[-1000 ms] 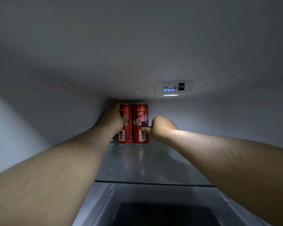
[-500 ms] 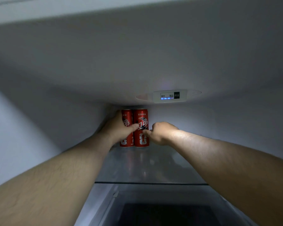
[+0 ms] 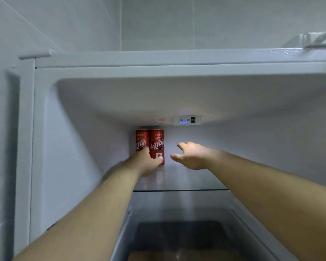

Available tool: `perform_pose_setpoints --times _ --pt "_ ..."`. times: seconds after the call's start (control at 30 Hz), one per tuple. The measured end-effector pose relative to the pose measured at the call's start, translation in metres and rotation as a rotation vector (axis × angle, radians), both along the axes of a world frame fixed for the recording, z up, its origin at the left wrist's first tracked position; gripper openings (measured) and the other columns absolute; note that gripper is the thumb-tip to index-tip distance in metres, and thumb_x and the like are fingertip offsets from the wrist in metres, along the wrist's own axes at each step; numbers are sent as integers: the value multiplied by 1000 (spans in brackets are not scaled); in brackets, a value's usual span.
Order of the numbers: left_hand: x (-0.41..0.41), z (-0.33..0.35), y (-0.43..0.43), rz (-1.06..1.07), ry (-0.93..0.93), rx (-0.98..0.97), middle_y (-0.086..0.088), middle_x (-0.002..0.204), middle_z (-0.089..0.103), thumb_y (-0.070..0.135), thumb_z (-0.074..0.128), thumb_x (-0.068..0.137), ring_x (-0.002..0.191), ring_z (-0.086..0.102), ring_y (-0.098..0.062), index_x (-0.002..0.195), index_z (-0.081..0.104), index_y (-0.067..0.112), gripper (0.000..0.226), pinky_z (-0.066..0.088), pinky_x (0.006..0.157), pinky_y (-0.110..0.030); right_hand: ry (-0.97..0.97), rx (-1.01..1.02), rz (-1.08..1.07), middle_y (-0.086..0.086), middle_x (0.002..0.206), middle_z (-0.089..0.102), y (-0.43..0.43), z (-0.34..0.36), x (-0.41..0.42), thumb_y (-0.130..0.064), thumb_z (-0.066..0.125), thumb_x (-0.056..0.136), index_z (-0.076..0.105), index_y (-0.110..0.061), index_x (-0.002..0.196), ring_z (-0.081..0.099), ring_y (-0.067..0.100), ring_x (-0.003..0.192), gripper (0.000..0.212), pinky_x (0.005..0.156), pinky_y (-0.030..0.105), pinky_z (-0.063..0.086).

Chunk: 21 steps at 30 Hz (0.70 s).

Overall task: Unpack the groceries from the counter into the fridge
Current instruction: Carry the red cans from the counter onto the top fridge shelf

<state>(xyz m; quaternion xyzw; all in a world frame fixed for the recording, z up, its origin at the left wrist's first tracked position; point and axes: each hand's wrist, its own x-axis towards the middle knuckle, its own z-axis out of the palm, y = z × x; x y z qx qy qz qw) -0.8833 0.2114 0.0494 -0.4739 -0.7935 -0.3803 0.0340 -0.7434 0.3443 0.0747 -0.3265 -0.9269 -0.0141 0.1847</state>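
Head view, fridge (image 3: 45,147) open, everything is referenced to the glass shelf (image 3: 186,182).

- Two red cans stand upright at the shelf's back left corner: left can (image 3: 142,138) and right can (image 3: 157,142). They are side by side with no visible gap.
- The left grip (image 3: 146,162) is over the shelf's left rear, directly in front of the cans, with the back of the hand to the camera. It covers the lower part of the left can. The thumb tip lies across the bottom of the right can. The fingers are hidden behind the hand, so I cannot tell if it is grasping a can or only touching.
- The right grip (image 3: 192,157) is over the shelf's rear middle, clear of the right can. It is released, with fingers straight and spread, thumb out, nothing in it.
- A control panel (image 3: 187,120) with blue lights sits on the compartment ceiling above the shelf's rear.
- A clear drawer (image 3: 177,232) sits below the shelf's front edge. Its contents are dark and not readable.
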Motion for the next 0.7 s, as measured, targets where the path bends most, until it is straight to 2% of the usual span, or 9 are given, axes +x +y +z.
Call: perform_pose_setpoints --times 0.13,0.27,0.4,0.5,0.6,0.7 --pt "17 -2 0 7 77 3 -4 135 55 69 48 69 118 55 -26 137 43 23 82 45 101 -42 26 27 -44 5 152 36 -14 -12 34 -69 31 93 29 -24 149 36 26 138 71 109 46 35" --pt "35 -6 1 37 162 -92 -5 134 53 64 50 84 115 52 -25 134 46 18 68 45 95 -37 84 44 -70 4 154 36 -32 -19 72 -63 33 97 31 -21 149 34 25 140 67 109 43 35" --pt "64 -19 -22 47 162 -60 -6 140 51 62 50 86 123 52 -27 141 42 19 70 44 98 -36 77 -3 -92 7 154 36 -55 -24 109 -59 33 99 32 -18 149 35 27 139 64 109 41 35" --pt "93 -32 -51 51 165 -53 -5 133 57 59 53 87 116 55 -26 134 50 18 62 47 92 -35 96 -30 -93 9 154 35 -78 -31 137 -58 32 100 29 -17 151 36 30 138 65 108 41 35" --pt "130 -45 -82 68 168 -2 -4 124 62 54 55 88 107 58 -23 121 57 19 48 49 89 -35 130 -42 -84 13 147 42 -108 -44 162 -56 32 100 34 -14 146 43 33 130 62 103 44 41" --pt "165 -56 -115 96 170 5 -4 142 52 49 55 91 125 51 -23 136 50 19 54 42 99 -33 126 -51 -17 14 141 46 -137 -60 188 -56 33 99 37 -14 143 46 34 126 61 101 45 43"
